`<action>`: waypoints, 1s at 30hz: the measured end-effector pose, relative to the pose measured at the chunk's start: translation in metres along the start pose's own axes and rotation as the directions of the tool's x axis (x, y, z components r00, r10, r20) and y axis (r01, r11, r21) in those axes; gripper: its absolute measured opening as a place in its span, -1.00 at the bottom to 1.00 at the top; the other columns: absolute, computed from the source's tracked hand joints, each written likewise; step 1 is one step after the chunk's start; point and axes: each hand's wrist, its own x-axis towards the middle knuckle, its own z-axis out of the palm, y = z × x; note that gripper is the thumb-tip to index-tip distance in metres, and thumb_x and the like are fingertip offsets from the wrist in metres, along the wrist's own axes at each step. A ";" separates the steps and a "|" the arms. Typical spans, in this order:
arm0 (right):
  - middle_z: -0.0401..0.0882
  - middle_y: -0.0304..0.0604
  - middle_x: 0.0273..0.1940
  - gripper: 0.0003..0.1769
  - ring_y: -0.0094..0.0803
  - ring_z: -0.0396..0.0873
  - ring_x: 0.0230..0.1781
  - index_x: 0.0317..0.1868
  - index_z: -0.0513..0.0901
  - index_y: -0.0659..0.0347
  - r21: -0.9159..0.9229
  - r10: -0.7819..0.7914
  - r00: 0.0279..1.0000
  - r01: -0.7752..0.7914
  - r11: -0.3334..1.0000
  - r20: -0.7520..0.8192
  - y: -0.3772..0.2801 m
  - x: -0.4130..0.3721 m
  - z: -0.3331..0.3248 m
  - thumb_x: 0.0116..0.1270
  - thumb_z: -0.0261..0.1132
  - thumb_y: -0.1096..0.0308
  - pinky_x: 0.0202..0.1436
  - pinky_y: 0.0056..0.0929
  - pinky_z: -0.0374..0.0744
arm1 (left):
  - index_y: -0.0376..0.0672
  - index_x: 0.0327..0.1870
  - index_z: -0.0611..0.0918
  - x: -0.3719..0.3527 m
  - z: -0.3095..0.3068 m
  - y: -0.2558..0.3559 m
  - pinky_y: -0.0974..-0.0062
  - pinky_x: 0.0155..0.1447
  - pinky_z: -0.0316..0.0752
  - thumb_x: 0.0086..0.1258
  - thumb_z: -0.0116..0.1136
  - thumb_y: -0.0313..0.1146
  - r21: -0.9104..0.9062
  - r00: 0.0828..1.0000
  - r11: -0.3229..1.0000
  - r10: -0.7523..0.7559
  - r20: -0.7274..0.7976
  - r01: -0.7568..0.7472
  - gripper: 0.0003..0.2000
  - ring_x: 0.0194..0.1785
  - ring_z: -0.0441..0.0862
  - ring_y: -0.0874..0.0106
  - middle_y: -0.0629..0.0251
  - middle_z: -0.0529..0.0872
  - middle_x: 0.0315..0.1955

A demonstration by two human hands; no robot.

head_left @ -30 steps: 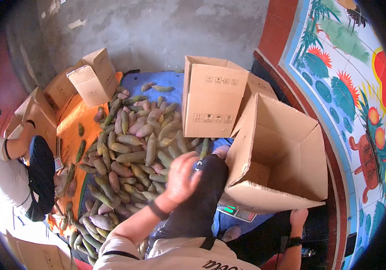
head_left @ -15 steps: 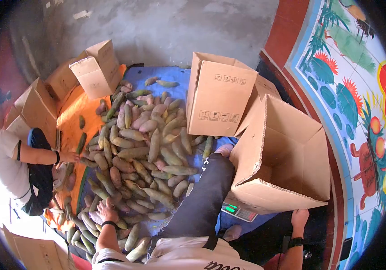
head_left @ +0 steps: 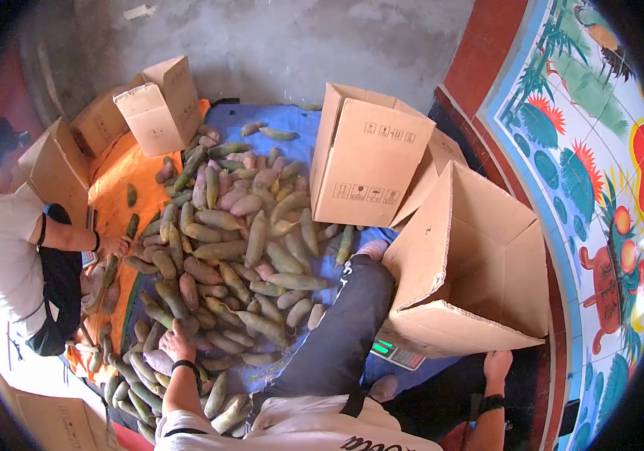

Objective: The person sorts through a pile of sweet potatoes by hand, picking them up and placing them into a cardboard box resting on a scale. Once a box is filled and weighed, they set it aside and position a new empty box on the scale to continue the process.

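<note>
A broad heap of long green, brown and pinkish root vegetables (head_left: 224, 252) covers the blue sheet. At its near left side my left hand (head_left: 178, 347) is closed over a pinkish vegetable (head_left: 158, 362), with its fingertips partly hidden. On my right, a large open cardboard box (head_left: 480, 255) stands tilted on a digital scale (head_left: 399, 355) with a lit green display. My right hand (head_left: 497, 366) grips the box's lower near edge, its fingers partly behind the cardboard. The inside of the box that faces me shows bare cardboard.
Another person (head_left: 18, 240) crouches at the left, one hand at the pile's edge. A closed-sided carton (head_left: 371, 154) stands behind the large box, and an open carton (head_left: 158, 113) at the back left. A painted tile wall (head_left: 585, 173) rises at the right.
My left hand has drawn its spread fingers in over the pinkish vegetable. My right hand stays at the box. The view has shifted slightly, and the other person's head shows more fully.
</note>
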 end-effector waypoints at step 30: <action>0.51 0.23 -0.34 -0.83 0.14 0.46 -0.29 -0.34 0.54 0.43 -0.006 -0.031 0.999 0.031 1.000 -0.012 0.003 -0.002 0.002 0.06 0.15 0.48 -0.21 -0.07 0.43 | 0.09 -0.02 0.48 0.103 0.075 -0.044 0.52 -0.24 0.50 0.22 0.08 -0.12 0.116 0.958 0.987 -0.138 0.253 0.111 -0.68 -0.14 0.64 0.45 0.41 0.69 -0.24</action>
